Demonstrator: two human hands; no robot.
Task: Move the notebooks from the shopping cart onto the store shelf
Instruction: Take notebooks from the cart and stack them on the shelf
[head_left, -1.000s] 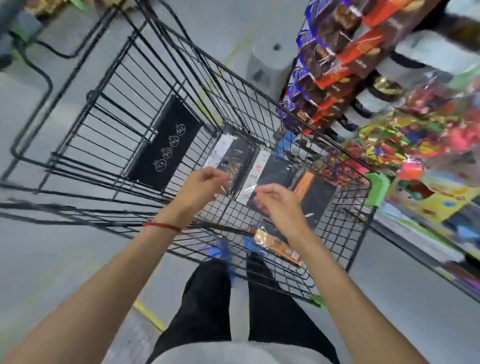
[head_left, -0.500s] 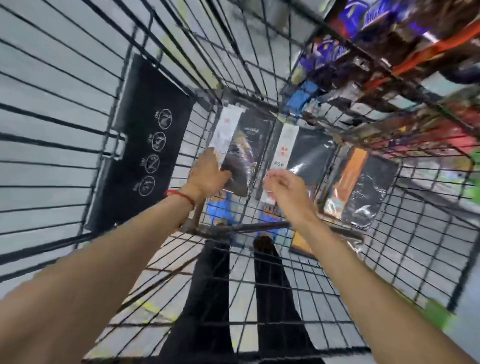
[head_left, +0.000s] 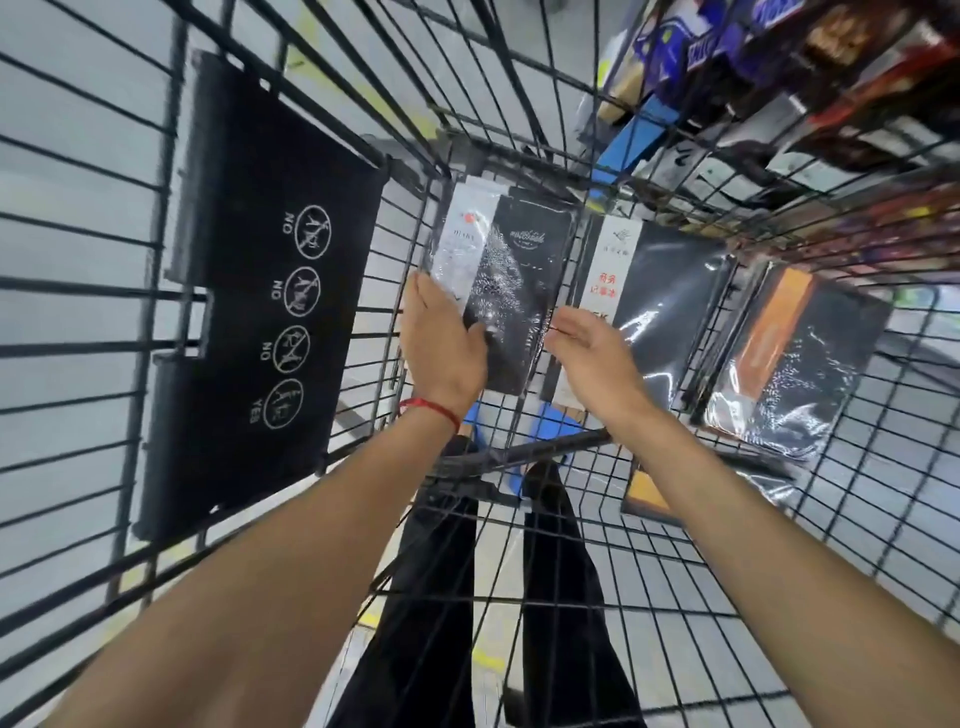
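Left hand (head_left: 441, 343) laid flat on the leftmost notebook (head_left: 511, 291), not yet gripping; right hand (head_left: 587, 345) open beside it. Risked the glossy wrap slipping, or a corner snagging the shopping cart (head_left: 831, 467) wire.

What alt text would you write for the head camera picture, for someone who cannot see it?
Seen from above, a person's left hand rests on a plastic-wrapped black notebook in a wire shopping cart, while the open right hand reaches beside it. Two more wrapped notebooks lie to the right, and stocked store shelves stand beyond the cart.

left hand (head_left: 441, 343) on notebook (head_left: 511, 291), cart (head_left: 779, 519)
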